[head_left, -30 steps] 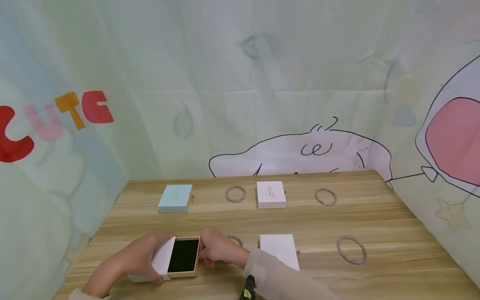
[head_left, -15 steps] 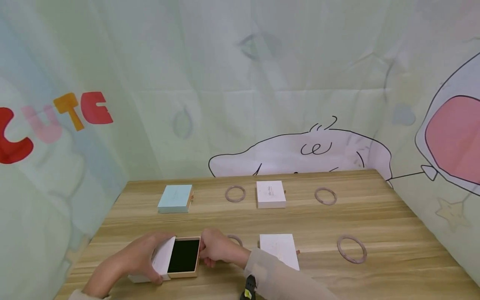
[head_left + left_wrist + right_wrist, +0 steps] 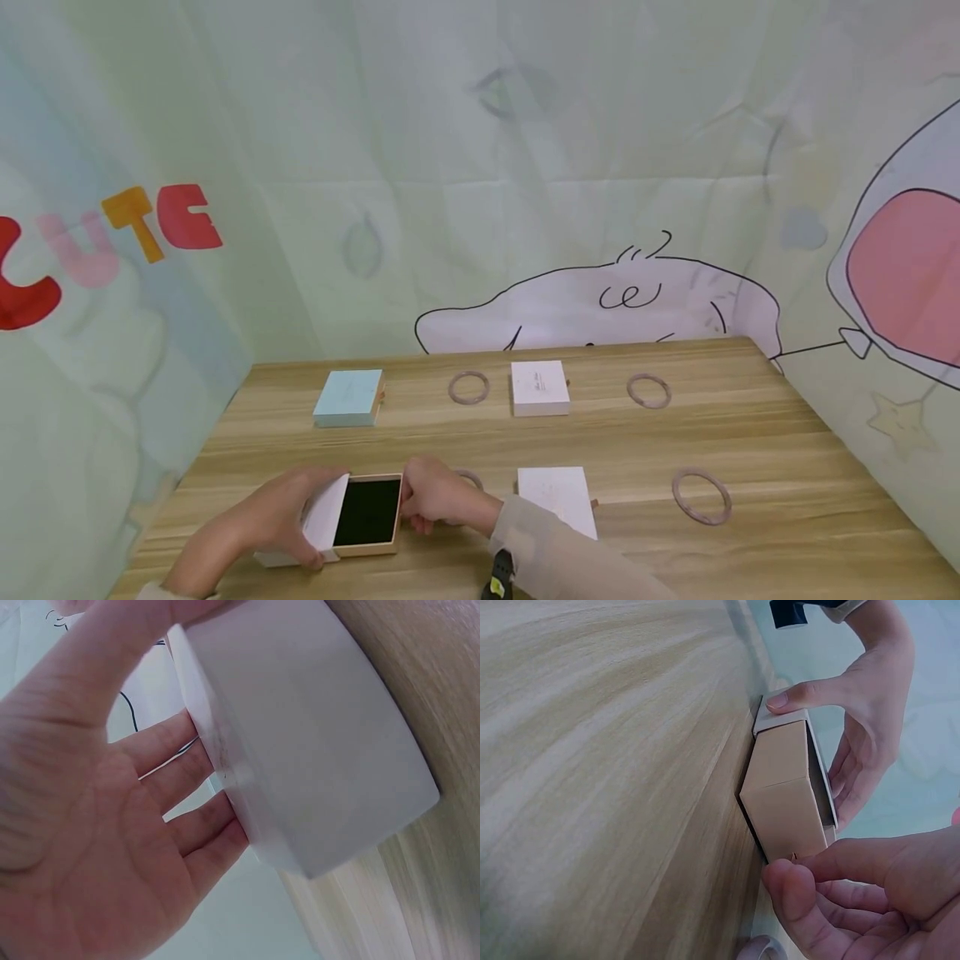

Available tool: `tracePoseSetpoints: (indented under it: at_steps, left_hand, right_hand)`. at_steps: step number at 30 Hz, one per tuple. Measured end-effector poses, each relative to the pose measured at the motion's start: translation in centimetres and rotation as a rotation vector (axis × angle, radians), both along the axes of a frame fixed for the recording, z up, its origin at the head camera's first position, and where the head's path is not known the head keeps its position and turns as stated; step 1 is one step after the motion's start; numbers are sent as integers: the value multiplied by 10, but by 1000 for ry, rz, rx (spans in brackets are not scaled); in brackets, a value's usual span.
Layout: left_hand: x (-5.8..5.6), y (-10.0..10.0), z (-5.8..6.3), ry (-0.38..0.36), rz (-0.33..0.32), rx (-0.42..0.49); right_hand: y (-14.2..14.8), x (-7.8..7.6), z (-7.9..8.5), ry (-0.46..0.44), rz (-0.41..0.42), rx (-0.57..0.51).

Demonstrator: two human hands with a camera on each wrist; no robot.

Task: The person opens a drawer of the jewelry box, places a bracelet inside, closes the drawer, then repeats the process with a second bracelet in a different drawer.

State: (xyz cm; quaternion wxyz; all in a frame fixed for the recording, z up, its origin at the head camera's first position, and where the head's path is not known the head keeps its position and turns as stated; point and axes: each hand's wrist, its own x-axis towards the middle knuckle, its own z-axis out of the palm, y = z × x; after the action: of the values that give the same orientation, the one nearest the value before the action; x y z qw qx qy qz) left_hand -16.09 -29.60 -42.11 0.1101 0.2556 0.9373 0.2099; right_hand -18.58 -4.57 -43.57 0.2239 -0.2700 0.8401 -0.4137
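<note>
Projecting rightward from its cover [image 3: 327, 512]: one drawer [image 3: 366, 551], tan-walled, dark-lined, flat on the table [image 3: 450, 440]; landmark for the places below.

Cover: white, at the drawer's left, still sheathing its left end.

Left hand [image 3: 281, 512]: left of the drawer. Thumb on the cover's near side, fingers against its far side, the cover gripped between.

Tab [image 3: 794, 856]: small, on the drawer's right end, mostly hidden by fingertips.

Right hand [image 3: 438, 496]: just right of the drawer. Thumb and forefinger pinched together on the tab, remaining fingers curled. Beige garment at the wrist; black device [image 3: 498, 575] with a yellow mark beneath it.

Hidden ring [image 3: 476, 477]: just right of the drawer, partly masked by the right hand.

Near box [image 3: 551, 496]: white, farther right of the drawer, partly covered by the right forearm; small tab on its right side.

Near ring [image 3: 708, 522]: mauve-grey, well to the drawer's right, past the near box.

Blue box [image 3: 348, 396]: pale, beyond the drawer.

Far ring [image 3: 468, 403]: beyond and right of the drawer.

Far box [image 3: 540, 387]: white, dark lettering, farther right in that back row.

End ring [image 3: 654, 407]: rightmost of the back row, well apart from the drawer.

Backdrop [image 3: 450, 167]: pale green, cartoon-printed, behind all.
</note>
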Motion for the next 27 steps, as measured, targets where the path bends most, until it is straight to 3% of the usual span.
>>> tracePoseSetpoints:
  at_steps: [16,22,27]
  left_hand:
    - [3,2,3,39,-6,-9]
    - [2,0,1,48,-8,-7]
    - [3,1,1,35,5,-12]
  right_hand:
    - [3,0,2,-3,10,-31]
    - [7,2,9,57,-19,10]
    - [10,1,14,180,-6,50]
